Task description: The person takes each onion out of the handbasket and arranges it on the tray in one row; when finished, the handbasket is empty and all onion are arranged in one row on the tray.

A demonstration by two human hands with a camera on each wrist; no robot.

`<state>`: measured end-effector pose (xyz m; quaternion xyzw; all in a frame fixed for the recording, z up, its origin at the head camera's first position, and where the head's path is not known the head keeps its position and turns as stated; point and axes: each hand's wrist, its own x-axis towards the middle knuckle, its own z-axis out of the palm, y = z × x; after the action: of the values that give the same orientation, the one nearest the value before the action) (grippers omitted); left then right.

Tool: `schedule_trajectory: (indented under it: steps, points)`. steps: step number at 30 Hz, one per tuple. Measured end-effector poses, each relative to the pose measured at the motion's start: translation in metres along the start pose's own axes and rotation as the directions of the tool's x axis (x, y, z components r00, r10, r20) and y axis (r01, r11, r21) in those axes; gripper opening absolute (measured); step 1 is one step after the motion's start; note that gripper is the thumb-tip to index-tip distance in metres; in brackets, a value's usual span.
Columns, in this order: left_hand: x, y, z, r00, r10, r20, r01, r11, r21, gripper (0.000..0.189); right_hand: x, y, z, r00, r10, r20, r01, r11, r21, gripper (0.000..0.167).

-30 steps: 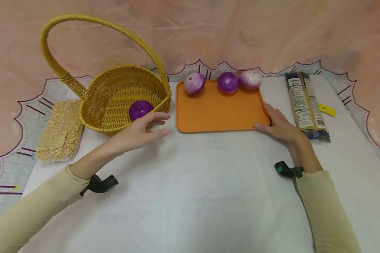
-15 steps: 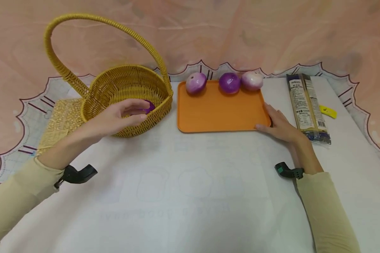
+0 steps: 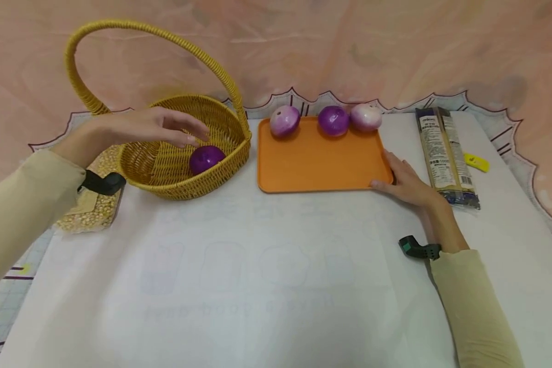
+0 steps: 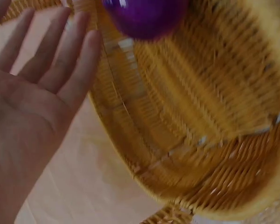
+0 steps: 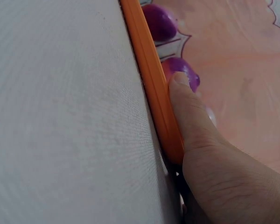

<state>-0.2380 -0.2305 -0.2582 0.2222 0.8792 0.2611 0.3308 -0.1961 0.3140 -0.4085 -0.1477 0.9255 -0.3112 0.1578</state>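
My left hand (image 3: 154, 127) hovers over the yellow wicker basket (image 3: 188, 190), fingers loosely extended and holding nothing. Below its fingertips, a purple onion (image 3: 205, 159) lies inside the basket, at the front right. The left wrist view shows the palm (image 4: 23, 112) beside the basket rim, apart from the onion. My right hand (image 3: 409, 186) holds the near right corner of an orange tray (image 3: 317, 166), thumb at the front edge and fingers along the right side. Along the tray's far edge sit three onions: a pale purple one (image 3: 285, 121), a dark purple one (image 3: 333, 121) and a whitish one (image 3: 366, 117).
A bag of corn kernels (image 3: 94, 212) lies left of the basket, partly behind my left forearm. To the right of the tray lies a long dark printed packet (image 3: 446, 156), with a small yellow piece (image 3: 476, 162) beside it. The basket's tall handle (image 3: 165, 38) arches above it.
My left hand has moved left and away from me, from the basket's front rim to above its inside. The onion in the basket shows fully again. My right hand stays on the tray.
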Motion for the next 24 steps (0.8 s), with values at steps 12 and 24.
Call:
schedule_trajectory:
  steps: [12,24]
  points:
    - [0.045,-0.023,-0.017,0.993,0.030,0.113,-0.022,0.997,-0.075,0.053,0.000,-0.002,0.002,0.999,0.032,0.020,-0.032,0.999,0.000,0.098]
    - [0.062,-0.039,-0.010,0.952,0.006,0.306,0.032,0.992,-0.122,0.055,-0.001,-0.002,0.000,0.999,0.053,0.014,-0.053,0.999,-0.007,0.099]
